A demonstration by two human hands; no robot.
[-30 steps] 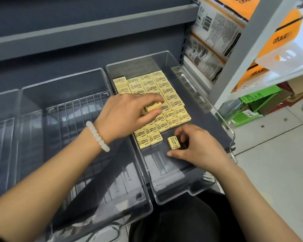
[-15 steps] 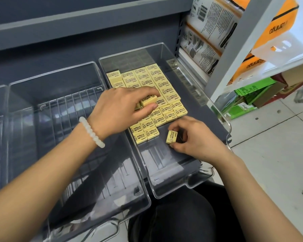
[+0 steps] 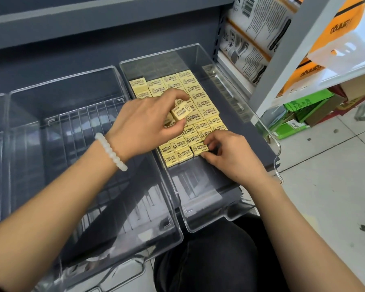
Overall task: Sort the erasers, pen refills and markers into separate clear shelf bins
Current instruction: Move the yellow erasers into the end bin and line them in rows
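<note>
Left hand (image 3: 143, 125) pinches a lifted eraser (image 3: 181, 112); right hand (image 3: 230, 152) grips a bottom-row eraser (image 3: 199, 149).

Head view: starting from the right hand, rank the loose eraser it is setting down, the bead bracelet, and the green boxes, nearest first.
1. Loose eraser, at the right hand's fingertips, front of the rows.
2. Bead bracelet, on the left wrist.
3. Green boxes, low on the right-side shelf.

Both bare forearms reached forward from the bottom of the view. The left hand (image 3: 143, 123), with a white bead bracelet (image 3: 111, 151) on its wrist, was raised, thumb and forefinger pinching an eraser (image 3: 181, 112). The right hand (image 3: 230, 153) lay lower, its curled fingertips (image 3: 207, 140) holding another eraser (image 3: 199, 149).
</note>
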